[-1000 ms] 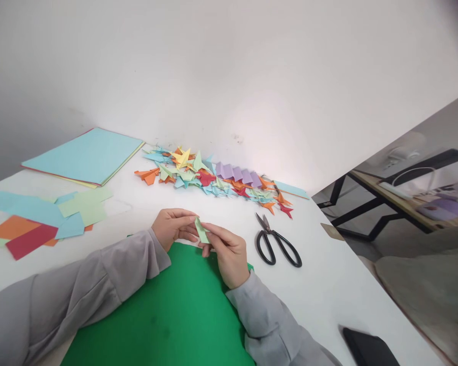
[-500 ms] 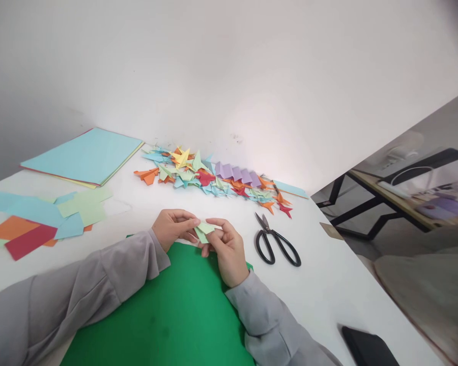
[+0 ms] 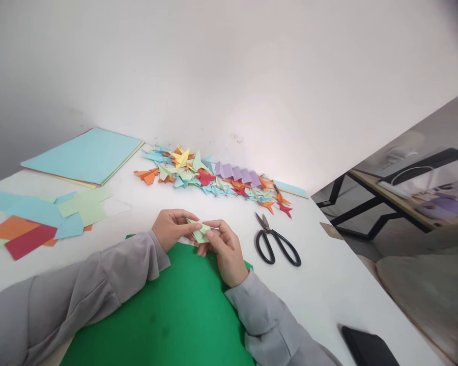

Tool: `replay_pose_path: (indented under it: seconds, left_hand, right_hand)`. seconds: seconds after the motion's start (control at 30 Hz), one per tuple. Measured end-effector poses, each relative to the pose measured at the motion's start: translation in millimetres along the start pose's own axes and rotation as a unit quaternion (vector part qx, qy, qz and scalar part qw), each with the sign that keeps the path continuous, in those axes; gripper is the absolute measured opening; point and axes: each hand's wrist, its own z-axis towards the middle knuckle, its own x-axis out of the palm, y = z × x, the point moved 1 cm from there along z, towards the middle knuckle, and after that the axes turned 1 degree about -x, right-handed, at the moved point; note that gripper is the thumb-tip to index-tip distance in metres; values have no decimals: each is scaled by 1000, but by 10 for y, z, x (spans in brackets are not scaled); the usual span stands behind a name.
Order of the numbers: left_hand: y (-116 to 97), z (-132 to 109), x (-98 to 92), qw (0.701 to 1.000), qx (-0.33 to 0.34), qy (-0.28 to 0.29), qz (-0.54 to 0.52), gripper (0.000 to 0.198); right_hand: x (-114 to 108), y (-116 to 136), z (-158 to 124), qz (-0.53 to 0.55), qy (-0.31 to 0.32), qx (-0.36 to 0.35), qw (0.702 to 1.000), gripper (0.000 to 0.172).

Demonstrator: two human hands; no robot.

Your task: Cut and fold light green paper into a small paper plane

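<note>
White bench (image 3: 328, 284) against a plain white wall, with a green sheet (image 3: 168, 305) under the wrists. Both hands meet over its far edge. The left hand (image 3: 171, 227) and right hand (image 3: 224, 250) hold one small pale green folded paper (image 3: 199, 233) between them, just off the bench.

Grip state: left fingers (image 3: 186, 226) are closed on its left end and right fingers (image 3: 215, 227) on its right end, a thumb-and-index pinch each side. Fingertips cover most of the piece, so the fold count is hard to read. It looks like several layers with a point or two sticking out.

Handling, my read:
- **Weight and stiffness:** near weightless and thin, stiff only along the creases, soft across flat panels.
- **Grip:** not slippery, since dry paper grips skin fine.
- **Fragility:** it crushes and mis-creases easily, and sharp fold corners would likely tear if pulled.
- **Where to hold:** a light pinch on the layered edges next to a crease, not on loose flaps or tips. A two-point hold like this one should stop it springing open.

Around the fingers:
- black scissors (image 3: 277, 245) lie flat just right of them
- folded coloured shapes (image 3: 213, 180) sit in a row beyond them, by the wall
- a stack of sheets (image 3: 84, 155) is beyond and well left
- cut scraps (image 3: 34, 223) are left of them
- a dark flat object (image 3: 368, 348) is well right and nearer the body, cut off by the frame
</note>
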Motion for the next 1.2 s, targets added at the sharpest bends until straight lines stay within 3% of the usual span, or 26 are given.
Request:
replay_pose_path:
  seconds: [0.33, 0.53, 0.9, 1.2]
  left_hand:
    - [-6, -3, -7, 999, 11, -22, 30, 25]
    - [-20, -11, 6, 1000, -9, 2, 0, 29]
    - [37, 52, -25, 998, 15, -52, -41, 29]
    - [40, 36, -26, 999, 21, -26, -40, 26]
  right_hand:
    - [11, -2, 29, -23, -29, 22, 999, 23]
    - [4, -2, 15, -28, -46, 9, 998, 22]
    - [10, 13, 2, -41, 2, 9, 999, 19]
    - [16, 13, 12, -68, 20, 22, 997, 22]
